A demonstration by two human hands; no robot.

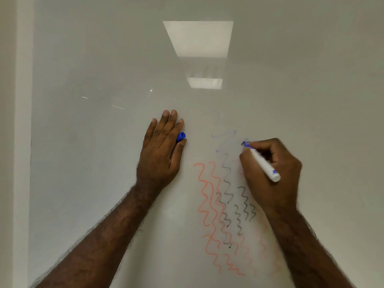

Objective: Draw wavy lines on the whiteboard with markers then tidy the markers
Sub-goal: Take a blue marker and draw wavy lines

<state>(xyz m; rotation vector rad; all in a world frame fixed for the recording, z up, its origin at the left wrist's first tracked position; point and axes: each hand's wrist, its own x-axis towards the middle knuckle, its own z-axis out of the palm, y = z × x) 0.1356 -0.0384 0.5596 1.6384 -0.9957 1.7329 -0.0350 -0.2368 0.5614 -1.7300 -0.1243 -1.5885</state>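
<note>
The whiteboard (pixel 93 142) fills the view. The left hand (pixel 162 150) lies flat against it with fingers straight, a blue marker cap (pixel 181 137) tucked between forefinger and thumb. To the right run orange wavy lines (pixel 209 215), then black wavy lines (pixel 236 208), with faint blue strokes (pixel 223 135) above. The right hand (pixel 270 173) grips a blue whiteboard marker (pixel 262 163), its tip touching the board.
</note>
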